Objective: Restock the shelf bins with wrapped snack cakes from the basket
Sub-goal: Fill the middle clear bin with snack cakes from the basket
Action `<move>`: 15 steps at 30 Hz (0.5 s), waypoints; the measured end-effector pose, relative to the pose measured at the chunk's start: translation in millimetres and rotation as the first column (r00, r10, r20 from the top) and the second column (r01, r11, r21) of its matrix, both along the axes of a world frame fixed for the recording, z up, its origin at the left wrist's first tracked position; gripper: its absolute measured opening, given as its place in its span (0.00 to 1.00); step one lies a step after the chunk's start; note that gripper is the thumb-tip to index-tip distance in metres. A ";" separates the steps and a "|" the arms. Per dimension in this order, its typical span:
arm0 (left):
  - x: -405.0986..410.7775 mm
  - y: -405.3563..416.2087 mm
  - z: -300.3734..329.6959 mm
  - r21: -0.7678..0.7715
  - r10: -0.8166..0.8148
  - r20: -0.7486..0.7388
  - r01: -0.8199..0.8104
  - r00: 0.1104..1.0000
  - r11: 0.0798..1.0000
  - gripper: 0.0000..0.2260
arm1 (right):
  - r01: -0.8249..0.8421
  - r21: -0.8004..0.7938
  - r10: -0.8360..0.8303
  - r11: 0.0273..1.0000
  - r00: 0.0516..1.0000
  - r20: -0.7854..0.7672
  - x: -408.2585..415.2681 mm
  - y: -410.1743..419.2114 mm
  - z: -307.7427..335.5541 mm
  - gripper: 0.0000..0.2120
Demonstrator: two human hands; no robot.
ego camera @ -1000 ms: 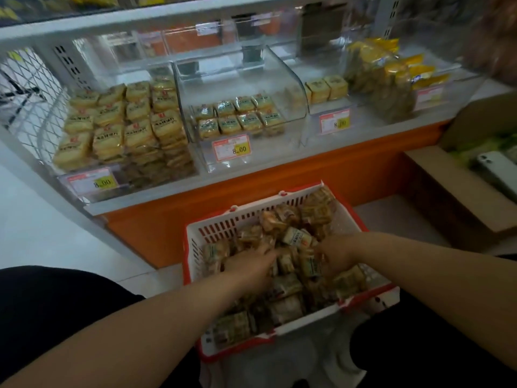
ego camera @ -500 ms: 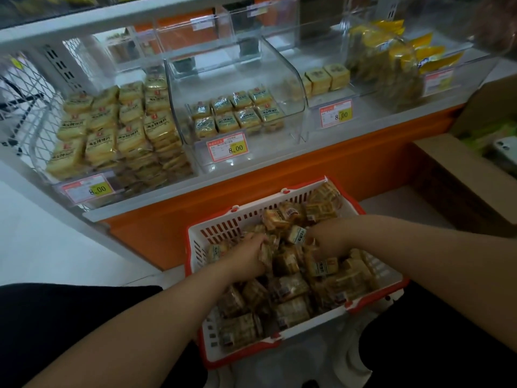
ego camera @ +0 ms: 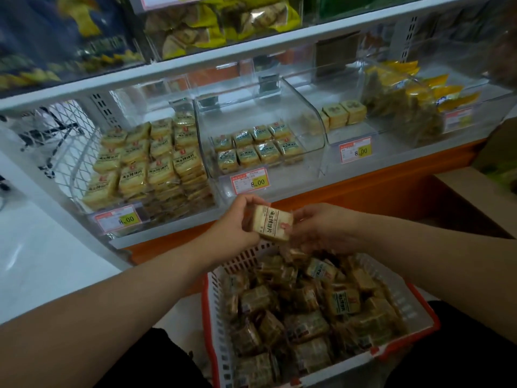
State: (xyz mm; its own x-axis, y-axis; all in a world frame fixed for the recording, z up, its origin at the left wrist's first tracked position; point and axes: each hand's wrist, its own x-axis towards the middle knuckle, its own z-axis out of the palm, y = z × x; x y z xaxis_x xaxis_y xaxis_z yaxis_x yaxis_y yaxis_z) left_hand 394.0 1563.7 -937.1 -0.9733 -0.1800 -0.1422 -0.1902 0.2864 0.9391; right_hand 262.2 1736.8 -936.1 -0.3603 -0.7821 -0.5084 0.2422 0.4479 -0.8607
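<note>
A red and white basket (ego camera: 419, 312) on my lap holds several wrapped snack cakes (ego camera: 302, 317). Above its far rim, both hands hold one pale wrapped cake (ego camera: 275, 226) with a red mark on its label. My left hand (ego camera: 237, 222) grips its left edge, and my right hand (ego camera: 319, 228) holds its right edge. On the shelf, the left clear bin (ego camera: 145, 166) is stacked high with similar cakes. The middle bin (ego camera: 260, 147) holds a shallow layer of green-labelled cakes.
A third bin (ego camera: 344, 114) has a few cakes at its back. Yellow-wrapped snacks (ego camera: 414, 99) fill the right bin. Price tags read 8.00 on the bin fronts. An orange shelf base (ego camera: 363, 189) runs below. A cardboard box (ego camera: 481, 200) stands at right. More packets sit on the upper shelf.
Both hands have come up out of the basket with one wrapped cake between them. The view has tilted upward toward the shelf.
</note>
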 end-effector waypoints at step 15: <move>-13.4 -43.7 83.4 -0.627 -0.120 0.006 0.097 0.993 0.773 0.29 | 0.181 -0.274 -0.207 0.944 0.976 -0.066 -29.0 -57.1 61.4 0.08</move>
State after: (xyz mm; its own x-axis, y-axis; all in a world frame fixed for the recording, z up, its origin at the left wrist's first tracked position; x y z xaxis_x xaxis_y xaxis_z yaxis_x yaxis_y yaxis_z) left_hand 380.6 1520.0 -853.7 -0.9938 -0.1113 -0.0038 -0.0950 0.8291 0.5510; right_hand 233.1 1679.8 -874.7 -0.5541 -0.7941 -0.2498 0.2154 0.1531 -0.9644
